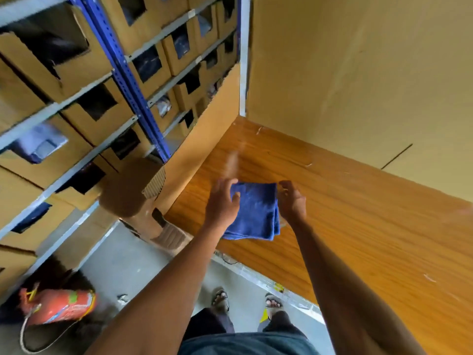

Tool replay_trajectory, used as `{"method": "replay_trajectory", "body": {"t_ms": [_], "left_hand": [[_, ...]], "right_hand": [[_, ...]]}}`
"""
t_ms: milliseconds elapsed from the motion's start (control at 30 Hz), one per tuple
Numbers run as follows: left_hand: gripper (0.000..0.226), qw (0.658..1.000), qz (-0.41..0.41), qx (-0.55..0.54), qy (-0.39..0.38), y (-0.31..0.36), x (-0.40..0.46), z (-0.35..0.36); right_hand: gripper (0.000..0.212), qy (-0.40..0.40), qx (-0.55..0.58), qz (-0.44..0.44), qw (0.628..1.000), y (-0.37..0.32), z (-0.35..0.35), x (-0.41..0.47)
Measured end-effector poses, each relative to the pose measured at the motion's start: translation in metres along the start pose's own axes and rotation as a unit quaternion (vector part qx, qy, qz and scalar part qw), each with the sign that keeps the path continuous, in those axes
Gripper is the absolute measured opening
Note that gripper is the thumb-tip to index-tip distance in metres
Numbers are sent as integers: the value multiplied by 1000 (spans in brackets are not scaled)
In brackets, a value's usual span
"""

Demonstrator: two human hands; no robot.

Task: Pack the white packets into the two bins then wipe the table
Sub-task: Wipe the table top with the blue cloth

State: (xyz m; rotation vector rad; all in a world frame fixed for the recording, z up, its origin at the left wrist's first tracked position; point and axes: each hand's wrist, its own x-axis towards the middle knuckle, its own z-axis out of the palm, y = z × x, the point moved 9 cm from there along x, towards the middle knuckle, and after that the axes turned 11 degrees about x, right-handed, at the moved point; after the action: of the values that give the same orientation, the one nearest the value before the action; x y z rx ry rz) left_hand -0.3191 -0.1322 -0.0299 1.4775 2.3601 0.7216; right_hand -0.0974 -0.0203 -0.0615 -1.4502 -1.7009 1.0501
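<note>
Blue folded cloth lies on the wooden table between both hands. Left hand touches its edge with relaxed fingers; right hand hovers beside it, loosely curled, grasping nothing. Wiping well probably means pressing flat, overlapping strokes.

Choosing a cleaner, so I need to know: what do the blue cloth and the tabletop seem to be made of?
The blue cloth looks like soft, napped microfibre or terry: fuzzy matte surface, folded in layers. The tabletop looks like wood or wood-grain laminate, with streaky orange-brown grain, a slight sheen and pale scratches; which one, I cannot tell.
</note>
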Motion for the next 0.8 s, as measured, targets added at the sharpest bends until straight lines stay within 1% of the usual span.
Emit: {"method": "replay_trajectory", "body": {"t_ms": [67,167,233,267,367,433,467,500,567,667,700,767,800], "left_hand": [[44,997,39,30,-59,4,-5,27],[61,979,68,153,-114,10,-13,55],[69,964,80,215,-132,16,-14,62],[72,958,93,230,-147,20,-13,66],[63,932,169,239,-213,31,-4,78],[57,909,222,242,-256,34,3,80],[53,903,237,241,-265,33,7,78],[49,904,244,234,-262,30,11,75],[38,917,245,204,-238,24,15,68],[15,940,256,162,-155,23,17,58],[22,948,244,157,-133,23,19,58],[50,955,216,165,-122,21,21,67],[62,952,217,182,-119,21,19,74]], "right_hand": [[25,10,-29,-38,999,4,-1,-17],[39,20,-88,-67,994,18,-6,-40],[38,29,-125,-64,990,30,-12,-53],[36,39,-135,-49,989,35,-19,-60],[42,68,-149,-4,987,51,-35,-73],[44,65,-169,23,983,59,-38,-78],[44,58,-175,31,982,58,-37,-80],[44,51,-184,30,981,58,-36,-81],[43,35,-209,34,977,56,-32,-81],[50,-3,-240,62,969,60,-20,-82],[52,-7,-248,62,967,61,-16,-82],[54,-13,-258,60,964,62,-10,-81],[55,-15,-263,62,963,63,-7,-80]]}}
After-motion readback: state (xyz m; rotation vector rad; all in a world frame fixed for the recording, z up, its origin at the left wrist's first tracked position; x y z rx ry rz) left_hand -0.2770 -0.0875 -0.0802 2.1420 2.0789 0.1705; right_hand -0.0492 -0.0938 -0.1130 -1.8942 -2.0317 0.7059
